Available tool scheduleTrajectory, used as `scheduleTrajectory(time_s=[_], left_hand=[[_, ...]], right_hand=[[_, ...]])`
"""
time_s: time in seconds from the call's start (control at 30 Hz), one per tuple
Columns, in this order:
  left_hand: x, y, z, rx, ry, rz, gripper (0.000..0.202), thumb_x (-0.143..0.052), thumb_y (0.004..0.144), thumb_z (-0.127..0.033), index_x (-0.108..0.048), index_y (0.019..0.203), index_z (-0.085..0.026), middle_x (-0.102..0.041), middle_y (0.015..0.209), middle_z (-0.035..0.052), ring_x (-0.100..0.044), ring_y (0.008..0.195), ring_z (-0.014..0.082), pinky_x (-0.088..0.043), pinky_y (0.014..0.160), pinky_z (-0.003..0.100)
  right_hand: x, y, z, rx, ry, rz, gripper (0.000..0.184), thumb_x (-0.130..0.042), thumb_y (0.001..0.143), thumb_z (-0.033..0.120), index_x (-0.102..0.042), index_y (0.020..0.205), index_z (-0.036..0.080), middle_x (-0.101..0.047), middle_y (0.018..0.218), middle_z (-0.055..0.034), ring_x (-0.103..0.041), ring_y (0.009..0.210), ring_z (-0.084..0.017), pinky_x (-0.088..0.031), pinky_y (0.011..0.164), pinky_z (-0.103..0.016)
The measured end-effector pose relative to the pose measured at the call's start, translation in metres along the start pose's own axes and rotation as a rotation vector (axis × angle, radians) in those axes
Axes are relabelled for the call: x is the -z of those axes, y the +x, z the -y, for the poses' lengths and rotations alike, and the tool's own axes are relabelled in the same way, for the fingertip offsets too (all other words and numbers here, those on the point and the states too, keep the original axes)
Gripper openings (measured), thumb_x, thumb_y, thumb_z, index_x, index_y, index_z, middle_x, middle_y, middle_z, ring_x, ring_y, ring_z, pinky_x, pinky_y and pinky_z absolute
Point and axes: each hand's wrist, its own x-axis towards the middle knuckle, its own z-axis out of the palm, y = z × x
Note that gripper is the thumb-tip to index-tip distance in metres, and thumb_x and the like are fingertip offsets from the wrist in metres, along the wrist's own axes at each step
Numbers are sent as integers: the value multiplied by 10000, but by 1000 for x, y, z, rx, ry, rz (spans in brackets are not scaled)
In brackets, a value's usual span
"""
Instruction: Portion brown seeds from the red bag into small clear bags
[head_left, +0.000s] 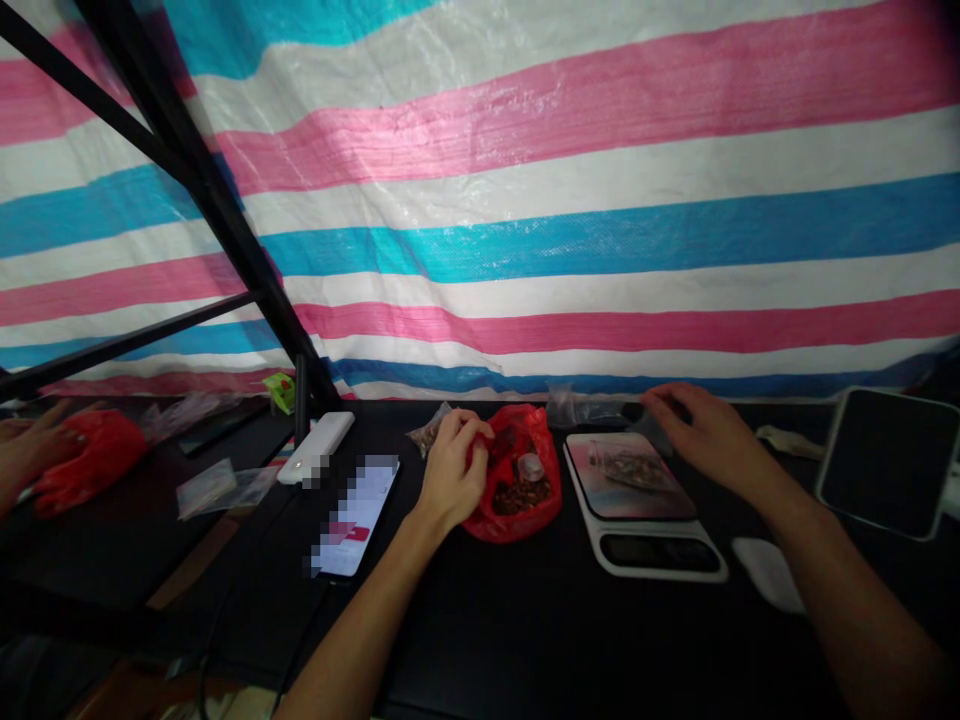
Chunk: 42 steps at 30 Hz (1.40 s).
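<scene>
Red plastic bag (pixel 544 470) sits open on the black table (pixel 510 625), w/ our left hand (pixel 454 470) at its mouth. Fingers curl in narrow there; whether they hold only plastic or a dark bit as well, we can't tell. Inside lie brown bits (pixel 521 497), w/ a small clear round item (pixel 530 466) on top. Our right hand (pixel 694 430) hovers at the far edge of the white digital scale (pixel 600 540), fingers spread fairly wide, near a clear plastic bag (pixel 577 408); any contact is hard to tell. On the scale's pan lies a clear pkt (pixel 628 466) of brownish stuff. Step in hand looks like picking through the red bag by hand, scale alongside. Any lift from it calls for a firm pinch, since the plastic is loose. To our left: white power bank (pixel 315 447) and phone (pixel 356 515), screen blurred. Far left, a hand (pixel 37 445) lies on another red bag (pixel 90 465), a co-worker's or a reflection, can't tell. Striped tarp (pixel 570 220) hangs behind.
</scene>
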Motion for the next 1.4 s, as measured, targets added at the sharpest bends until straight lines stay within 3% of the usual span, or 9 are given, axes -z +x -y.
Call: scheduleTrajectory(time_s=[0.3,0.43,0.63,0.87,1.03,1.3,1.4], left_hand=[[-2,0,1,43,0,-109,226,-451,920,-82,-637,916,-209,-558,1063,58,-582,1033,207,-485,930,361],[-2,0,1,31,-13,-145,201,-470,923,-97,-634,905,-210,-549,1035,56,-572,1024,208,-493,920,355],[-2,-1,-5,-52,-55,-96,209,-468,924,-71,-625,929,-209,-525,1071,61,-566,1049,202,-484,947,358],[-1,-1,-4,-59,-40,-102,220,-460,923,-62,-624,911,-207,-528,1059,58,-570,1030,197,-489,925,351],[-1,0,-3,-50,-27,-142,213,-469,921,-69,-629,900,-206,-534,1042,59,-567,1016,198,-491,909,346],[-1,-1,-5,-113,-95,-60,184,-482,935,-84,-617,956,-206,-540,1057,64,-566,1041,206,-476,936,361],[1,-2,-6,-132,-114,-13,165,-499,943,-114,-612,1021,-205,-547,1073,74,-566,1042,213,-473,938,367]], right_hand=[[4,-1,-2,-10,-21,-62,381,-489,984,548,-705,882,252,-760,962,-89,-704,928,-305,-514,813,-431],[4,-4,0,-32,104,71,391,-526,948,587,-731,897,259,-776,956,-69,-713,895,-290,-547,805,-418],[4,-11,1,-30,168,330,423,-600,908,619,-755,1065,258,-774,1062,-62,-723,952,-270,-587,814,-376],[2,-19,1,60,124,468,583,-781,770,586,-707,1291,334,-720,1225,-88,-713,1068,-322,-602,909,-475],[-6,-23,7,39,49,491,683,-876,655,506,-717,1294,326,-724,1111,-94,-715,1008,-338,-596,896,-527],[-12,-21,9,-41,54,600,762,-809,710,605,-656,1383,282,-700,1133,-110,-670,1072,-344,-533,956,-470],[-13,-19,13,-30,111,580,730,-754,772,631,-627,1403,286,-708,1121,-92,-672,1059,-323,-523,953,-455]])
